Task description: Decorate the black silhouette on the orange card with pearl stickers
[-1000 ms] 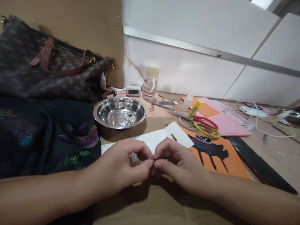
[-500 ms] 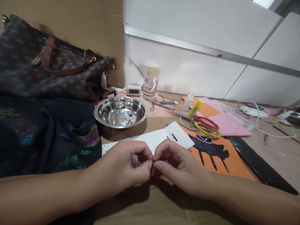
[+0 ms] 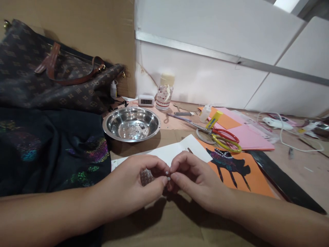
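Note:
My left hand [image 3: 138, 178] is closed, with thumb and forefinger pinched together. A clear sheet with rows of small round beads [image 3: 147, 177] shows through the gap of its fingers. My right hand [image 3: 197, 181] is also closed in a pinch, its fingertips meeting those of the left. Tiny white pearl beads [image 3: 168, 178] show between the fingertips. Beneath and behind the hands lies a white card [image 3: 177, 150] with slots. To its right, an orange sheet [image 3: 257, 175] bears a black animal-like cutout [image 3: 228, 164] with white pearl strings along its top.
A steel bowl [image 3: 131, 137] stands behind my left hand. Scissors [image 3: 226, 139], a yellow glue stick [image 3: 214, 119], pink paper [image 3: 254, 132] and a black strip [image 3: 285, 181] lie right. Dark cloth [image 3: 56, 151] and a brown bag [image 3: 72, 75] are left; a clock [image 3: 146, 101] and jar [image 3: 164, 92] stand behind.
The right fingertips have shifted slightly from the left ones, and white pearl beads now show between them. More of the beaded sheet is visible. The objects on the table stay in place.

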`<move>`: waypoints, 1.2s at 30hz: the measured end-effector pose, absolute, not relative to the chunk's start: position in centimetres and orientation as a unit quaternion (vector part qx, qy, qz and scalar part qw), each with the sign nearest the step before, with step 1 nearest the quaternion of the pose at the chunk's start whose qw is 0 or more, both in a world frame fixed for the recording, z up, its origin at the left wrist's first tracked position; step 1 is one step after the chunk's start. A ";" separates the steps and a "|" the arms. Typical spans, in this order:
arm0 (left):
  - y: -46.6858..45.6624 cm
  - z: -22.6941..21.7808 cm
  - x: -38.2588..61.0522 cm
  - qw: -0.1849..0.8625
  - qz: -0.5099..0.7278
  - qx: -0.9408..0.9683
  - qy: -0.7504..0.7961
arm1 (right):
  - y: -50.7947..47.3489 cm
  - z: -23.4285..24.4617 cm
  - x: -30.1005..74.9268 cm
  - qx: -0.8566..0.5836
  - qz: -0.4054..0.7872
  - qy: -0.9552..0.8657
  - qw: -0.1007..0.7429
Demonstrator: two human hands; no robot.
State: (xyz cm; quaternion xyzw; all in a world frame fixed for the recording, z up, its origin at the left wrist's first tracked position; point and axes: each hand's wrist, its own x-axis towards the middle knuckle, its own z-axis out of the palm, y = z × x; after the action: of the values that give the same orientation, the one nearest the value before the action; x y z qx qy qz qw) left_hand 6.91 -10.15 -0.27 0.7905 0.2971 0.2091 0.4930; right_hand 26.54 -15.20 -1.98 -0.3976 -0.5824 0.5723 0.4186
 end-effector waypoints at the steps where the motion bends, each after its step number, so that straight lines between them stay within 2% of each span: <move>1: -10.1 -0.3 6.9 0.492 0.206 0.790 0.303 | -15.2 -2.0 26.6 -0.395 0.572 -0.582 0.422; 13: -10.0 -0.5 7.0 0.480 0.225 0.779 0.337 | -15.1 -2.3 27.0 -0.469 0.431 -0.652 0.412; 29: -9.5 -1.6 6.9 0.544 0.246 0.752 0.281 | -15.1 -2.3 27.0 -0.464 0.421 -0.651 0.429; 36: -9.6 -1.1 6.9 0.511 0.236 0.765 0.313 | -15.3 -2.3 27.0 -0.468 0.405 -0.657 0.430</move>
State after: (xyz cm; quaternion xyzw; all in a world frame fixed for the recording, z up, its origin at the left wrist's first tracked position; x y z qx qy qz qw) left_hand 6.91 -9.59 -1.10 0.7652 0.3129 0.2364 0.5106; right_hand 27.01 -15.30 -2.28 -0.4681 -0.6571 0.4052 0.4300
